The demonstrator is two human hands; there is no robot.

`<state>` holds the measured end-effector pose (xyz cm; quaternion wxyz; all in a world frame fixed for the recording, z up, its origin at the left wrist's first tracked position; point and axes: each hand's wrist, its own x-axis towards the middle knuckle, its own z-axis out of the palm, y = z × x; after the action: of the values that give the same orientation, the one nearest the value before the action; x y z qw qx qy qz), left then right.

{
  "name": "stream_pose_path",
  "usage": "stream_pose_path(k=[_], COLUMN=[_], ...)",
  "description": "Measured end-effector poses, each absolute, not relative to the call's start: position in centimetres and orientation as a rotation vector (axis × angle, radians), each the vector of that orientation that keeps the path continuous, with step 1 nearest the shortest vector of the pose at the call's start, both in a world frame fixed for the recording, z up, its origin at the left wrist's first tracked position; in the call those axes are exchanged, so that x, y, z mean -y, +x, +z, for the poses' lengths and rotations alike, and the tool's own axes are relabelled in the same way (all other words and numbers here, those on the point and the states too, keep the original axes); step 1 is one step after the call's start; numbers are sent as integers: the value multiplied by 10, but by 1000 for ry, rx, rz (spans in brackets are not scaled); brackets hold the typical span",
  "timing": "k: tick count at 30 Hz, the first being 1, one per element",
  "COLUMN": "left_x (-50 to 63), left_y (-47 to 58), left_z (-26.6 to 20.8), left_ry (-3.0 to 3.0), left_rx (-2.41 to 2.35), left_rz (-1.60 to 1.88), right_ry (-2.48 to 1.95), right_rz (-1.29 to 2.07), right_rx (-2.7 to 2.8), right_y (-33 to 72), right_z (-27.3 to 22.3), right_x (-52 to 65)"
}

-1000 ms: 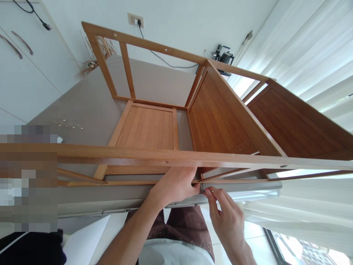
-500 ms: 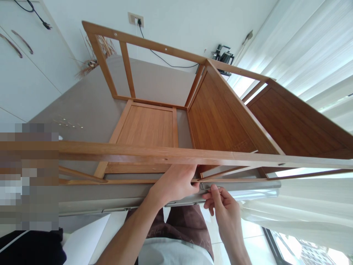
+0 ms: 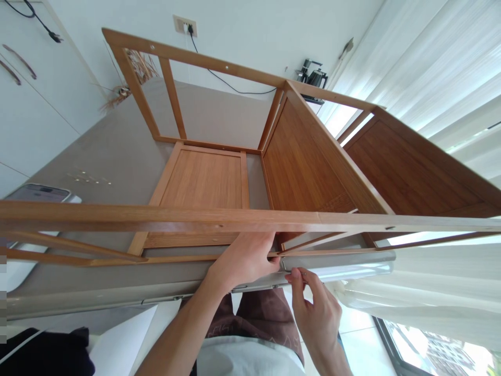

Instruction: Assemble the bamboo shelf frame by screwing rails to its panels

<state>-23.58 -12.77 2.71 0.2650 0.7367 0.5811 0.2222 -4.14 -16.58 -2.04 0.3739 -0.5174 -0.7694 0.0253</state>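
A wooden shelf frame (image 3: pixel 235 218) with slatted sides and solid panels lies on its side on a grey-covered table (image 3: pixel 125 151). My left hand (image 3: pixel 250 258) reaches under the near upper rail and grips the frame at its lower rail, fingertips hidden behind the wood. Just to the right, my right hand (image 3: pixel 316 303) pinches a thin bent metal hex key (image 3: pixel 287 270) between thumb and fingers. The key's short end points up at the underside of the lower rail, close to my left thumb. Whether it sits in a screw is too small to tell.
Several small screws (image 3: pixel 88 178) lie on the table at the left. Beyond the rail at far left is a phone (image 3: pixel 43 193) on a white object. A wall socket (image 3: pixel 185 26), a black kettle (image 3: pixel 317 78) and white curtains (image 3: pixel 442 68) stand behind.
My right hand has turned and dropped slightly, its fingers now more tightly pinched on the hex key. My left hand keeps its hold. The view has shifted a little, showing the phone at left.
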Motion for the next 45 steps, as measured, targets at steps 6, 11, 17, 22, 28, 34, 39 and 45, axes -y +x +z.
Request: stream_pose_path(k=[6, 11, 17, 22, 28, 34, 39, 45], left_x=[127, 127, 127, 127, 126, 127, 127, 127], left_y=[-235, -235, -236, -236, -236, -234, -234, -235], left_z=[25, 26, 25, 26, 28, 30, 31, 29], left_ry=[1965, 1956, 1963, 1965, 1980, 1989, 1987, 1997], left_rx=[-1581, -1569, -1570, -1557, -1557, -1552, -1552, -1536], left_rz=[574, 565, 552, 552, 569, 614, 614, 632], right_ry=[-1279, -1226, -1179, -1163, -1192, -1172, -1162, -1386], right_rz=[38, 19, 15, 5, 0, 1, 14, 204], right_rx=[2033, 2075, 2120, 2132, 2114, 2177, 2199, 2012], right_y=[-40, -38, -41, -45, -44, -42, -44, -44], right_z=[-17, -15, -9, -6, -6, -4, -1, -5], right_x=[158, 155, 152, 154, 154, 152, 153, 159])
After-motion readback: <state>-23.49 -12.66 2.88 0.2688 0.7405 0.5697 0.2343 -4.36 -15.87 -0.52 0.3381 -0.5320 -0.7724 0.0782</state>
